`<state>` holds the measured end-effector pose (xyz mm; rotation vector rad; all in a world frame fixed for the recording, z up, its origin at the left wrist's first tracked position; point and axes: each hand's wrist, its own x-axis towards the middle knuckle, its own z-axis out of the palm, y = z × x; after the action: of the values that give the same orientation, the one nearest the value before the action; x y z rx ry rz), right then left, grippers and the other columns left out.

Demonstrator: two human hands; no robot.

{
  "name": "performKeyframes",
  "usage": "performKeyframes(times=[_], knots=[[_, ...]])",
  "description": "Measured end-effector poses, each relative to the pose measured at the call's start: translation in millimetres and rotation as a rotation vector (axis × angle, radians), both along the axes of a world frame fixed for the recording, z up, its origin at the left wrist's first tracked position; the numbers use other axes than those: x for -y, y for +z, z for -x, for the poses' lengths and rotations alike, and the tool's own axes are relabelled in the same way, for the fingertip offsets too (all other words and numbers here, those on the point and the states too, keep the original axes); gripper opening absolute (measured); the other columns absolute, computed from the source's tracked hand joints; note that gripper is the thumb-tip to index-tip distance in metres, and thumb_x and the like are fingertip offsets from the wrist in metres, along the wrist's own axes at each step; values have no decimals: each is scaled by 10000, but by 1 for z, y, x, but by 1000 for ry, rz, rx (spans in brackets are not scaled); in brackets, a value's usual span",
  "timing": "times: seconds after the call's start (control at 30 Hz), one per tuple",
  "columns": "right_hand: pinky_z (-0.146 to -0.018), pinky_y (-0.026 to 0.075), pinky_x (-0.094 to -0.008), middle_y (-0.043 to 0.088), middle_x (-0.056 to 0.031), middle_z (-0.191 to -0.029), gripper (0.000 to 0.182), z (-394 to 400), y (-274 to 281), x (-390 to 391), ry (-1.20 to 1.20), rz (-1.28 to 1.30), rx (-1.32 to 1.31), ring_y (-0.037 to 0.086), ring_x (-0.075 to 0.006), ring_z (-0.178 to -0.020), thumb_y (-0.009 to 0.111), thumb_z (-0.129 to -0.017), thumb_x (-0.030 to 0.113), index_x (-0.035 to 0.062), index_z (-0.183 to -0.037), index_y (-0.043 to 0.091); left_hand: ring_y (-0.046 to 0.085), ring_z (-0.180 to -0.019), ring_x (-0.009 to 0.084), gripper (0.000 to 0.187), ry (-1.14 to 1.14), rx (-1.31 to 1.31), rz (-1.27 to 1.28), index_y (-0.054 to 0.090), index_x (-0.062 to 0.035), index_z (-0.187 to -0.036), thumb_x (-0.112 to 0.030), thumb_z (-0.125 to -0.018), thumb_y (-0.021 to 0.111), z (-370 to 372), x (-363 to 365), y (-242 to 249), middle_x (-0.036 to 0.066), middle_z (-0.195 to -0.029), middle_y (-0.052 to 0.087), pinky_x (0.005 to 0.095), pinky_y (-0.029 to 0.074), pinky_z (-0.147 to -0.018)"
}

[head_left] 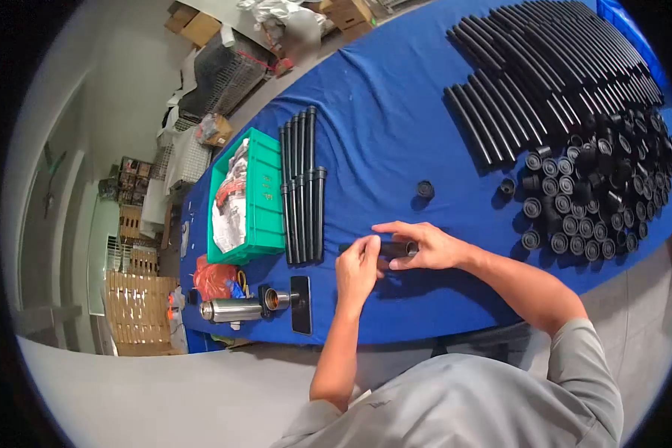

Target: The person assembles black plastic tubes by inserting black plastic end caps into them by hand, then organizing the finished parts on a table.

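A short-looking black tube (396, 249) lies between my two hands over the blue cloth, its open end facing right. My left hand (358, 270) is closed around its left part. My right hand (428, 247) has its thumb and fingers around the open right end. One black cap (425, 190) sits alone on the cloth above my right hand. Another black cap (506, 188) lies farther right, beside a large heap of black caps (565, 205). Rows of long black tubes (493, 112) fill the upper right.
Left of my hands, black tubes with collars (304, 187) lie beside a green crate (265, 196). A phone (301, 305), a steel flask (231, 310) and a red plastic bag (215, 279) are near the blue table's (381, 97) lower left edge.
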<state>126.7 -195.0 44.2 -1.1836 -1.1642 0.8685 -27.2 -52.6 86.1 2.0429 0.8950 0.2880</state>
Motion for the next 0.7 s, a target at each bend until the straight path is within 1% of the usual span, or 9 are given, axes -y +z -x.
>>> performKeyframes(times=[0.07, 0.1, 0.2, 0.3, 0.4, 0.43, 0.53, 0.57, 0.7], knots=[[-847, 549, -381, 745, -131, -989, 639, 4, -6, -2, 23, -60, -24, 721, -236, -925, 786, -885, 245, 89, -1460, 556, 667, -554, 123, 446, 15, -41, 69, 722, 38, -1115, -392, -1032, 636, 9, 15, 12, 100, -706, 728, 274, 506, -497], [-850, 552, -375, 753, -132, -999, 612, 5, -8, -2, 35, -91, -35, 728, -238, -935, 785, -888, 248, 76, -1439, 581, 662, -561, 110, 472, 11, -23, 152, 708, 42, -1150, -409, -1031, 636, 15, 13, 8, 90, -720, 733, 265, 503, -504], [-835, 565, -359, 772, -139, -995, 525, 8, -6, -1, 75, -76, -48, 747, -233, -932, 782, -894, 257, 34, -1350, 649, 640, -542, 99, 441, 54, 12, 249, 703, 40, -1169, -370, -1007, 689, 23, 16, 5, 74, -674, 715, 264, 495, -495], [-781, 581, -339, 779, -130, -937, 499, 11, -14, -4, 14, -180, -15, 761, -219, -872, 787, -884, 252, 14, -1307, 667, 693, -696, 172, 426, -10, -6, -224, 690, 20, -1211, -275, -922, 794, 34, 16, 5, 119, -832, 737, 321, 548, -619], [-720, 583, -334, 772, -108, -866, 457, 0, -12, -1, 37, -37, 2, 752, -199, -781, 796, -874, 238, 22, -1261, 686, 697, -921, 280, 559, -329, 163, -812, 641, 4, -1299, -189, -822, 861, 30, 5, 1, 170, -1053, 704, 402, 555, -797], [-663, 578, -333, 761, -88, -818, 418, -2, -16, -2, 25, -33, -5, 736, -180, -720, 808, -861, 232, 25, -1208, 703, 642, -1086, 354, 620, -362, 149, -773, 604, -2, -1300, -175, -773, 880, 28, 6, -2, 198, -1213, 637, 451, 516, -921], [-653, 570, -331, 755, -82, -816, 364, -5, -13, -1, 82, 62, -114, 723, -167, -705, 794, -871, 215, 33, -1175, 712, 672, -1022, 275, 497, -280, 71, -530, 613, -12, -1206, -94, -780, 856, 27, -4, -23, 156, -1110, 672, 395, 529, -919], [-655, 568, -330, 758, -82, -830, 365, -6, -9, 1, 104, 51, -120, 721, -162, -709, 791, -870, 204, 41, -1187, 715, 683, -967, 226, 389, -191, 28, -415, 612, -8, -1093, -69, -786, 842, 28, -5, -25, 128, -1052, 700, 364, 538, -888], [-670, 562, -328, 770, -84, -887, 408, -1, -11, 0, 179, -38, -65, 708, -149, -719, 782, -859, 158, 79, -1253, 716, 651, -897, 115, 340, -316, -86, -32, 658, 5, -1078, -57, -800, 843, 35, -16, 0, 62, -976, 709, 303, 532, -843]])
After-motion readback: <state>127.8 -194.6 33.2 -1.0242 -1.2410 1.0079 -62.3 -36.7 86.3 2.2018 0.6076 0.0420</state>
